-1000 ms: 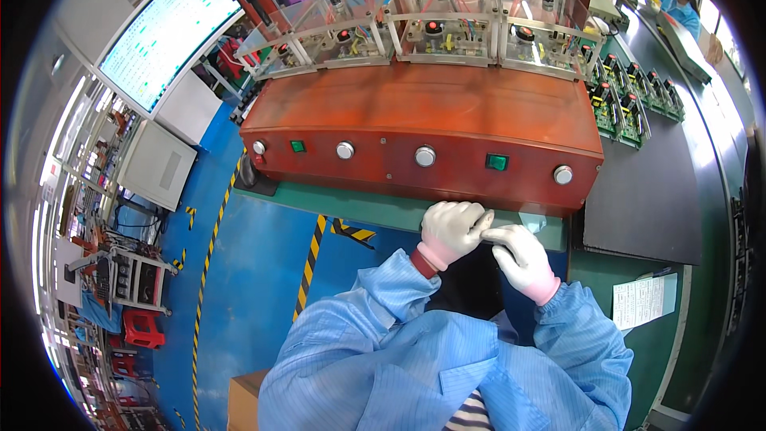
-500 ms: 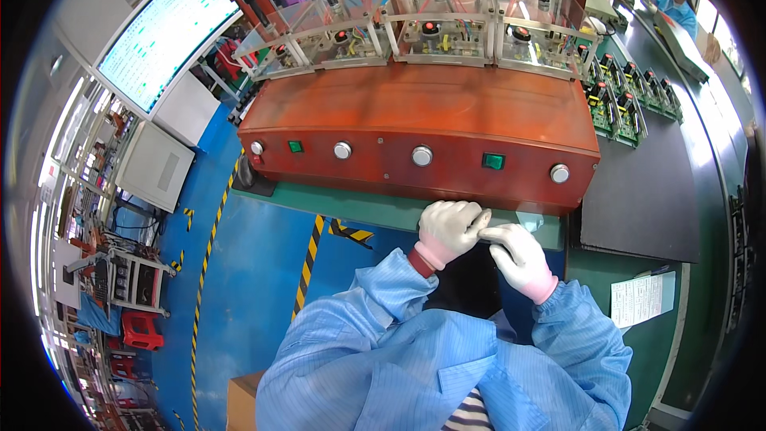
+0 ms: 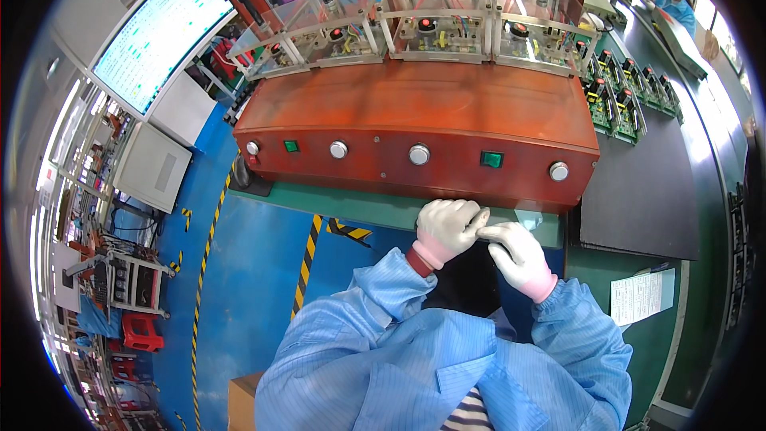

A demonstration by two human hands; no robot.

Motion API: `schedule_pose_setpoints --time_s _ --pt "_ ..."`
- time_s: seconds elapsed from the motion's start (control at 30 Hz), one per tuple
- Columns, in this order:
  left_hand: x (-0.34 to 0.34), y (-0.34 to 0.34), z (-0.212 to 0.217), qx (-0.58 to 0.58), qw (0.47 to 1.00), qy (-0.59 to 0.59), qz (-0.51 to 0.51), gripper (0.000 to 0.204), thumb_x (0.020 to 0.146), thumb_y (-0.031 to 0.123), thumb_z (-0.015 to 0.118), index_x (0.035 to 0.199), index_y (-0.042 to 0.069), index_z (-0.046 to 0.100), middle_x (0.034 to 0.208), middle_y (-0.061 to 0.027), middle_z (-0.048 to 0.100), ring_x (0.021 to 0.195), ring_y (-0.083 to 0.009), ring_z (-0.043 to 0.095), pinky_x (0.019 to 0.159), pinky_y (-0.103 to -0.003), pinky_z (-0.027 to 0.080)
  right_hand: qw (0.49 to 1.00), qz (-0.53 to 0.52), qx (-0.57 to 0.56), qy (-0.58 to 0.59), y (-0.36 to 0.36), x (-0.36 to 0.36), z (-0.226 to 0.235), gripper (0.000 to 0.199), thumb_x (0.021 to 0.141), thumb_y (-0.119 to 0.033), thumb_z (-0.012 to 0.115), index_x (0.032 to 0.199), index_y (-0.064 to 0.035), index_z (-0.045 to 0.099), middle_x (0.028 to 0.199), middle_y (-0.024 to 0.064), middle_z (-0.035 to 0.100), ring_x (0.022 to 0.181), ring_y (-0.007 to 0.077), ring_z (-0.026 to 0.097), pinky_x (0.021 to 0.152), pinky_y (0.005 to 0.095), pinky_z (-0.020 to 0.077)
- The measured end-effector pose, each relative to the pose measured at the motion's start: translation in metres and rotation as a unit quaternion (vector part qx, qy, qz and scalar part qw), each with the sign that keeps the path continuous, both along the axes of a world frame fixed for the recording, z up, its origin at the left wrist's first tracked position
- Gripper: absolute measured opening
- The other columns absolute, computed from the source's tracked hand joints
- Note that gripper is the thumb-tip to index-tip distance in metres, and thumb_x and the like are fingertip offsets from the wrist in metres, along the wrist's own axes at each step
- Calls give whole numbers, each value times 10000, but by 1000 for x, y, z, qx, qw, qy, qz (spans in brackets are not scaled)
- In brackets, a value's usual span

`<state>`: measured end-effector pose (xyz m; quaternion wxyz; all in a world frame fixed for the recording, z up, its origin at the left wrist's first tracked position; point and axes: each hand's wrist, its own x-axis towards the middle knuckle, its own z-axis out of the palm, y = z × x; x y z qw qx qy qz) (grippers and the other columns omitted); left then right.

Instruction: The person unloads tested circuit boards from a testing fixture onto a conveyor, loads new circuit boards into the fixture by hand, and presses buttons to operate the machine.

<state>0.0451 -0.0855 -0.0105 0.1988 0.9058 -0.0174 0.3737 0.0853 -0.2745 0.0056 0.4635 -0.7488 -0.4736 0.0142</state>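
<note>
My left hand [image 3: 448,227], in a white glove with a pink cuff, is closed with its fingers curled and the thumb side turned toward my right hand. My right hand [image 3: 519,255], gloved the same way, has its fingers pressed together and bent, their tips against the left thumb and fingertips. Whether anything small lies between the fingers is hidden. Both hands hover at the near edge of the green tabletop [image 3: 351,205], just in front of a red test machine [image 3: 415,108] with round silver buttons and green square switches.
Clear-covered fixtures [image 3: 439,32] with circuit boards top the machine. Several green circuit boards [image 3: 613,104] stand to the right on a dark mat [image 3: 638,199]. A paper sheet [image 3: 638,297] lies nearer. A monitor [image 3: 163,36] stands at left, and a person in blue [image 3: 677,6] sits far right.
The view has shifted very slightly. Both hands keep the same pose and place.
</note>
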Motion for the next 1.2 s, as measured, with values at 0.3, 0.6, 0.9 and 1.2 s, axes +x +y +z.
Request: schedule_pose_setpoints --time_s 0.3,0.6,0.9,1.2 --pt "0 0 -1 -4 1000 1 2 226 873 232 755 697 103 695 634 -14 666 556 -228 598 574 -322 466 1000 -3 1 -6 0 0 -1 325 879 10 639 1190 -39 716 1151 121 716 1013 298 667 932 354 541" --pt "1 0 1 -4 1000 -6 5 215 865 230 757 701 104 702 637 -13 669 559 -230 603 578 -321 469 1000 -2 22 -4 2 1 -4 323 883 -9 655 1197 -65 709 1137 105 722 998 303 670 908 369 535" --pt "-1 -1 1 -4 1000 -1 4 211 864 234 754 705 103 708 643 -11 675 565 -228 607 583 -323 474 1000 -6 29 3 2 0 -3 293 887 10 632 1164 -29 718 1110 120 720 968 289 669 898 347 541" --pt "-1 1 0 1 1000 10 2 221 871 247 743 707 103 707 648 -12 678 568 -232 608 582 -326 475 997 -59 35 30 -2 -5 -4 256 897 20 611 1125 -13 722 1037 120 719 899 270 668 856 322 540"
